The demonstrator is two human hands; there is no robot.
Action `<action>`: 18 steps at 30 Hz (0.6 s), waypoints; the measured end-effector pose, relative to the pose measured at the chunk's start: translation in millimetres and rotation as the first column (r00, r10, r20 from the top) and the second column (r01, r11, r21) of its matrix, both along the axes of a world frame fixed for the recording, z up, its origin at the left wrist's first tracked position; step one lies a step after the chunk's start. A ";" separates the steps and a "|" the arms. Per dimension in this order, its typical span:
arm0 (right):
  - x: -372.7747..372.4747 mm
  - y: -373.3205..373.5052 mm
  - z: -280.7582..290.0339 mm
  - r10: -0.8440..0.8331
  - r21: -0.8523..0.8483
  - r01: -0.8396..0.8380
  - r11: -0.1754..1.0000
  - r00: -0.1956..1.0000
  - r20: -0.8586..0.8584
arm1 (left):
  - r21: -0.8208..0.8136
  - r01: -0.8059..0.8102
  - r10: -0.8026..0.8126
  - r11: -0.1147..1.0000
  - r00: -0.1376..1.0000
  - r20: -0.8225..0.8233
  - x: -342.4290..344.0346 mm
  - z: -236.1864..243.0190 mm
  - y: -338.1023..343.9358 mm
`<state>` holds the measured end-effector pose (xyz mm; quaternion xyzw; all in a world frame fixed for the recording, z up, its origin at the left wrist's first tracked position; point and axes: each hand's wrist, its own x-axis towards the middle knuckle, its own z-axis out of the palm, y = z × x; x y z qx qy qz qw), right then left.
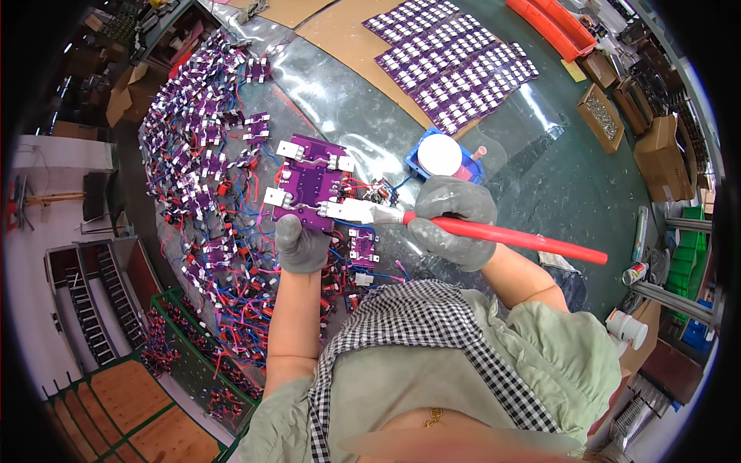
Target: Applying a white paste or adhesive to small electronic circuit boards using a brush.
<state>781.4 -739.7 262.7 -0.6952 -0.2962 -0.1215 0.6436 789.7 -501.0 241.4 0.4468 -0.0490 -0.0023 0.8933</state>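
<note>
Your left hand, in a grey glove, grips the lower edge of a purple circuit board, fingers closed on it, holding it up over the table. Your right hand, also gloved, is wrapped tight around the red handle of a brush whose white bristles lie on the board's lower right corner.

Just behind your right hand sits a small blue tray holding one round white tub and a pink stick. At the far right stands an open cardboard box filled with small metal parts. Two white canisters stand by your right elbow.

To your left lies a heap of wired purple boards, too many to count. Three flat sheets of purple boards lie beyond the tray.
</note>
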 end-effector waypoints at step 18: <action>67.0 -34.1 -79.0 -0.713 -0.199 0.685 0.701 0.658 -0.244 | -0.064 -0.552 0.370 0.832 0.636 -0.677 400.6 -192.4 143.9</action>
